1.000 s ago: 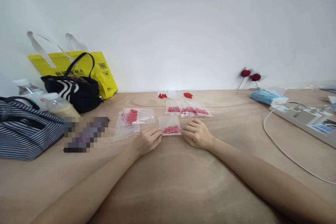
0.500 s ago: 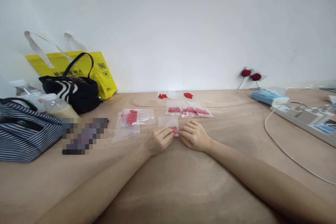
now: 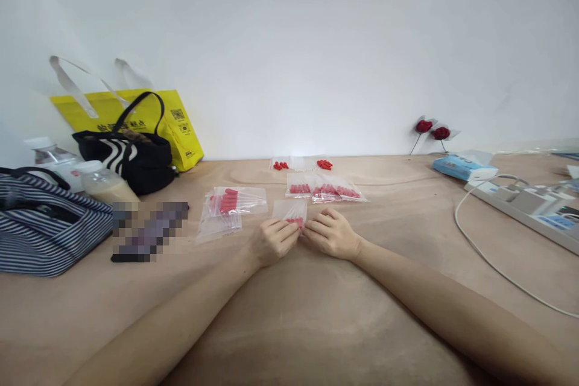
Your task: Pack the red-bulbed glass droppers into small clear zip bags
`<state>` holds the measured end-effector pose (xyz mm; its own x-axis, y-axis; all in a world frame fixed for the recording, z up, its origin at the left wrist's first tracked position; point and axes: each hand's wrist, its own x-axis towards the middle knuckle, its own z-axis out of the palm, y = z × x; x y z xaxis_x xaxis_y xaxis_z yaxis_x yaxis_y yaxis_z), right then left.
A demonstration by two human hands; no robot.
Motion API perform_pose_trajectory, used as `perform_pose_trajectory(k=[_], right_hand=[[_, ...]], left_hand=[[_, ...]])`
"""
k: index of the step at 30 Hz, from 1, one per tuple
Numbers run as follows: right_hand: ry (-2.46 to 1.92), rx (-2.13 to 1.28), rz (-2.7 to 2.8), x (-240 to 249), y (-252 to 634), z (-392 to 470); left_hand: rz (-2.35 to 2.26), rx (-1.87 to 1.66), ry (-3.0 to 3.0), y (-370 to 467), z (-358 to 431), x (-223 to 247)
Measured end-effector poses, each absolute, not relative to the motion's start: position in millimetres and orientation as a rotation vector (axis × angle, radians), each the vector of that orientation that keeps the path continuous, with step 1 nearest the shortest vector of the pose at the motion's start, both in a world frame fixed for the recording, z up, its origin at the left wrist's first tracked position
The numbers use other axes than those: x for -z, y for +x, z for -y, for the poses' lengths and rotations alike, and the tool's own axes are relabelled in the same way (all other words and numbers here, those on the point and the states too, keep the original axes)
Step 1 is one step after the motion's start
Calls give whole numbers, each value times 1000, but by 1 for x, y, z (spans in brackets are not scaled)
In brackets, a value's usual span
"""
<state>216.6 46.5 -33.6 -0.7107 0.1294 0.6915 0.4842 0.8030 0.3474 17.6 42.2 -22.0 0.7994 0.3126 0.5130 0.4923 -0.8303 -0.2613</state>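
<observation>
A small clear zip bag (image 3: 288, 209) lies on the table with several red capsule-shaped pieces (image 3: 295, 221) in it. My left hand (image 3: 275, 242) has its fingers closed on the left near corner of this bag. On the right near corner, the fingertips of my right hand (image 3: 332, 235) are pressed together, almost meeting the left ones. Both hands hide the bag's near edge. To the left, another clear bag (image 3: 254, 199) with red pieces overlaps a further bag (image 3: 218, 230). Just beyond my hands is a row of overlapping filled bags (image 3: 332, 188).
Loose-looking red pieces (image 3: 324, 164) lie on clear bags by the wall. At left are a striped bag (image 3: 54, 235), bottles (image 3: 102, 182), a black bag (image 3: 136, 160), a yellow bag (image 3: 187, 145) and a blurred-out object (image 3: 151, 232). Tissues (image 3: 461, 166), a power strip (image 3: 534, 211) and its cable stand right.
My right hand has shifted slightly left, closer to my left hand at the bag's near edge. The view has turned slightly; the other bags stay in place.
</observation>
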Motion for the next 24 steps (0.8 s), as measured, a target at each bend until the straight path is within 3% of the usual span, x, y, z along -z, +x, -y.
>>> perform_pose_trajectory(k=[24], right_hand=[[-470,772,2227,30,218,-51]], left_hand=[[449,873,-2336,18,-43,18]])
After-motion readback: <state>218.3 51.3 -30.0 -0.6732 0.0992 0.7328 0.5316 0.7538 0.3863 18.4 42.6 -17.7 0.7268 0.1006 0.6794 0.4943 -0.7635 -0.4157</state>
